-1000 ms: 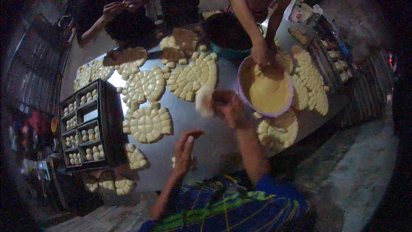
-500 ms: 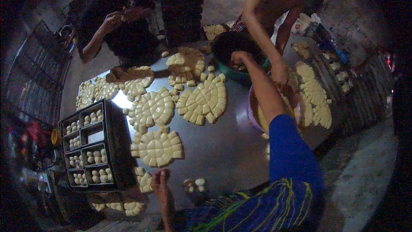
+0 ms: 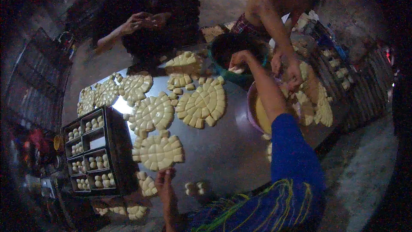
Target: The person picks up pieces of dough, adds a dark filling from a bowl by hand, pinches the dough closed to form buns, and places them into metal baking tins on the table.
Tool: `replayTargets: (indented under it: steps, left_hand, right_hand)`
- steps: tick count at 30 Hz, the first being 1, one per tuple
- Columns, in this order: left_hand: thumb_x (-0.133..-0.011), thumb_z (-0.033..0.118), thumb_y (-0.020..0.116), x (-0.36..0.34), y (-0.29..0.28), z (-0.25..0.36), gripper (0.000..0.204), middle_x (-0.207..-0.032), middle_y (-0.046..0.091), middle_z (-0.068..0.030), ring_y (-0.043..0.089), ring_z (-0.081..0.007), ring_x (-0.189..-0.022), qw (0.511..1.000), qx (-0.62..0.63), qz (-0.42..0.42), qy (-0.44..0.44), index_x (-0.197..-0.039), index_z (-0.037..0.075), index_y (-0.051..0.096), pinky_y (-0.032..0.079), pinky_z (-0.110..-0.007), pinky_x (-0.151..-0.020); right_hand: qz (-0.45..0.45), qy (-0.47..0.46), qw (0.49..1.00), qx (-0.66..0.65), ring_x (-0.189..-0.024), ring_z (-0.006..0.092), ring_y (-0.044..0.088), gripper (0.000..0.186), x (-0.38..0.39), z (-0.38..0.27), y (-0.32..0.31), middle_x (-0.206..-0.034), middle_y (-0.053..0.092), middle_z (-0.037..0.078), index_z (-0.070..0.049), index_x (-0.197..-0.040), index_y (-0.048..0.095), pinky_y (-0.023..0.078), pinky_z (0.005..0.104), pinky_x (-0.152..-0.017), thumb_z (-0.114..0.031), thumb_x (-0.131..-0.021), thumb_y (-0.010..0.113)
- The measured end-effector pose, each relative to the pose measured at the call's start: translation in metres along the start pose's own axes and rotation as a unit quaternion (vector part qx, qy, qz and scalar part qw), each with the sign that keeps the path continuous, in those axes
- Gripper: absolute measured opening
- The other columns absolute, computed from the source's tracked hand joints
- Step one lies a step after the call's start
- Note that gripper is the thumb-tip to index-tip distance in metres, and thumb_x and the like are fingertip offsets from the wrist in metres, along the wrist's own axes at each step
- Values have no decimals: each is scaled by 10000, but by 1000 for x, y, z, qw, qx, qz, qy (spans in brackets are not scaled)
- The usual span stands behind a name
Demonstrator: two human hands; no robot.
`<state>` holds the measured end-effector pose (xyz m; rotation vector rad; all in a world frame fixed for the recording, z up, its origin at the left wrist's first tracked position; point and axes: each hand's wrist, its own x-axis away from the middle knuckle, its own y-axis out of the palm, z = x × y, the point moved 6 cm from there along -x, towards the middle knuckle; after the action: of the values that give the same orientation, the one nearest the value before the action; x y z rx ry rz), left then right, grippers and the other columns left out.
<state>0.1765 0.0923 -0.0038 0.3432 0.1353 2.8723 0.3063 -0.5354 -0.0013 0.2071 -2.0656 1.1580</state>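
My right hand (image 3: 241, 59), on the outstretched blue-sleeved arm, is closed over the near rim of a dark basin with a green rim (image 3: 234, 75). Pale dough pieces (image 3: 235, 69) show at its fingertips. My left hand (image 3: 165, 179) is low at the table's near side, fingers drawn together, just below a round of cut dough (image 3: 161, 152); whether anything is in them is hidden. Several dough balls (image 3: 195, 188) lie right of that hand. Beyond are more scored dough rounds (image 3: 201, 102). Under my right forearm stands a pink basin (image 3: 253, 114) with a yellowish inside.
A black compartment tray (image 3: 121, 154) of dough balls stands at the left; one compartment shows a bare bottom. A co-worker's hands (image 3: 293, 75) work over dough strips (image 3: 322, 111) at the right. Another person's hands (image 3: 146, 20) are raised across the table (image 3: 214, 154).
My right hand has risen from inside the dark basin to its near rim, with pale dough now showing. My left hand stays about where it was. The right-hand co-worker's hands shifted over the dough strips.
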Motion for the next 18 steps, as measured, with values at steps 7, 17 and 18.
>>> replayTargets:
  steps: [7, 17, 18]
  left_hand:
    - [-942, 201, 600, 14, 5, -8, 203, -950, 661, -78, 618, -178, -930, 1000, 10, -6, -23, -999, 11, 643, 483, -328, -880]
    - [-951, 364, 568, 47, 132, -1, 522, -1292, 544, -117, 546, -232, -1157, 902, 285, -259, -193, -1342, 32, 470, 441, -374, -1002]
    - [-965, 349, 546, 52, 135, 0, 498, -1283, 552, -106, 547, -223, -1156, 905, 281, -249, -200, -1347, 38, 468, 436, -370, -1004]
  right_hand:
    - [135, -143, 961, -196, -868, 114, 609, 310, 91, -45, -22, -956, 678, 22, -37, -1149, 653, 497, 281, -772, -4, -843, 623]
    - [8, -411, 668, -620, -1092, 199, 590, 666, 268, -181, 195, -1234, 584, 98, -100, -1433, 317, 488, 324, -908, -56, -864, 661]
    - [14, -398, 674, -622, -1093, 205, 590, 682, 280, -188, 215, -1227, 586, 95, -103, -1437, 301, 485, 325, -912, -59, -862, 665]
